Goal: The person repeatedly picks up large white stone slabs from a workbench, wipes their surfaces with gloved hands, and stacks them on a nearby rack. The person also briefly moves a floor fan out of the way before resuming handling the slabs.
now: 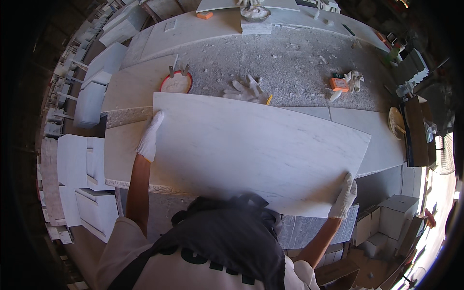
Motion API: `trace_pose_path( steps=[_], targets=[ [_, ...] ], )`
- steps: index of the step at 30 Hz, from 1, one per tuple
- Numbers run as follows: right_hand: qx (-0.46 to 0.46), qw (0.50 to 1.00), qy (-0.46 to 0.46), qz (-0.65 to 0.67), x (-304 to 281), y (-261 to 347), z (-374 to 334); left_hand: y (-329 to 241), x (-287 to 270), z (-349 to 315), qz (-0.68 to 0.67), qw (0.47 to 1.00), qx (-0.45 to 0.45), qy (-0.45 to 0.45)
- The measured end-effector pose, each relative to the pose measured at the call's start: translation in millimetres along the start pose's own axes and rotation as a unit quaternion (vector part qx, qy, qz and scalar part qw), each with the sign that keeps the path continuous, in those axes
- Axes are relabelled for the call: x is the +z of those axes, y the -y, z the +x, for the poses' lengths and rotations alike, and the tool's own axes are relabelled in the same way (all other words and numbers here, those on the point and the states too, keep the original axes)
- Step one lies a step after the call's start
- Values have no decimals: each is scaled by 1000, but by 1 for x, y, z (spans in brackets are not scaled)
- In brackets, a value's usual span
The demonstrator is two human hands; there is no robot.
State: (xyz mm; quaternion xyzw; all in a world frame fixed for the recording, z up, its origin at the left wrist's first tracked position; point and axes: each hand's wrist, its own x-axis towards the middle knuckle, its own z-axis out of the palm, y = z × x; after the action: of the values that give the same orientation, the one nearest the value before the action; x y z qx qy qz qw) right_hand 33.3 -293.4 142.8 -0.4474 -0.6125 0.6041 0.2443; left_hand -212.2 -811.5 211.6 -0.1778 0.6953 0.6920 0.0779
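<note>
A long white marble slab (256,150) with faint grey veins lies slantwise in front of me, its right end nearer to me. White-gloved, my left hand (151,136) is closed on the slab's left edge. My right hand (344,195), also in a white glove, grips the right edge near the close corner. The fingers of both hands are partly hidden at the slab's edges. Just beyond the far edge lie loose white work gloves (246,91) with a yellow cuff. Left of them stands a red-rimmed bowl (176,84) of pale powder or paste, with tools in it.
The workbench (126,89) is stone-topped, with grey grit (285,60) strewn across its middle. An orange block (339,85) lies beside a crumpled white cloth or glove (355,81). Stacked white slabs (99,212) stand at the left, cardboard boxes (398,212) at the lower right.
</note>
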Motion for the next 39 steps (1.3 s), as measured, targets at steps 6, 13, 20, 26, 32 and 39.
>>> trace_pose_path(
  steps=[6, 13, 20, 26, 32, 39],
  targets=[
    [-18, 999, -13, -24, -5, -9, 3, -2, 3, 2, -3, 1000, 17, 8],
    [-2, 1000, 11, 21, -5, -14, -4, -10, 13, -8, 37, 997, 44, -56],
    [-1, 996, 26, -84, -7, -26, 2, -22, 12, -6, 49, 999, -8, -10],
    [16, 996, 53, -64, -11, -39, 11, -22, 15, -9, 30, 998, 46, 15],
    [10, 992, 67, -105, -7, -32, 8, -12, 9, -3, 47, 997, 65, 15],
    [1, 993, 76, -85, 1, -23, -1, -11, 7, 0, 98, 994, 49, 4]
  ],
)
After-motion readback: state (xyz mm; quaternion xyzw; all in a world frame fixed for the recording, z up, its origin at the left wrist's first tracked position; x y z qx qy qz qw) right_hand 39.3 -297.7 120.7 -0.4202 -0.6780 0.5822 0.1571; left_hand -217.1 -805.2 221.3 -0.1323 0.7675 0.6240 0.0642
